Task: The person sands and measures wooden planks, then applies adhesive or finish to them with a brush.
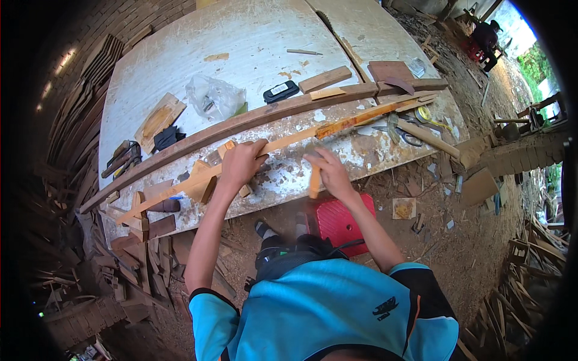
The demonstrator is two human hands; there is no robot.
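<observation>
A long, light wooden strip (295, 141) slants across the near side of the worktable, its right part stained darker orange. My left hand (242, 162) is closed over the strip's middle. Small wood blocks (203, 180) lie under and beside the strip near that hand. My right hand (331, 172), just off the table's front edge, is closed round a short, light wooden handle (315, 182) that points down. Blur hides what, if anything, is at the handle's upper end. Behind the strip runs a long, dark wooden beam (253, 118).
On the paint-stained worktable (162, 51) lie a clear plastic bag (214, 96), a black case (280, 91), scissors (411, 139), a yellow tape measure (424, 113) and a wooden mallet (430, 137). A red stool (344, 224) stands before me. Scrap wood litters the floor; a person (485, 41) sits far right.
</observation>
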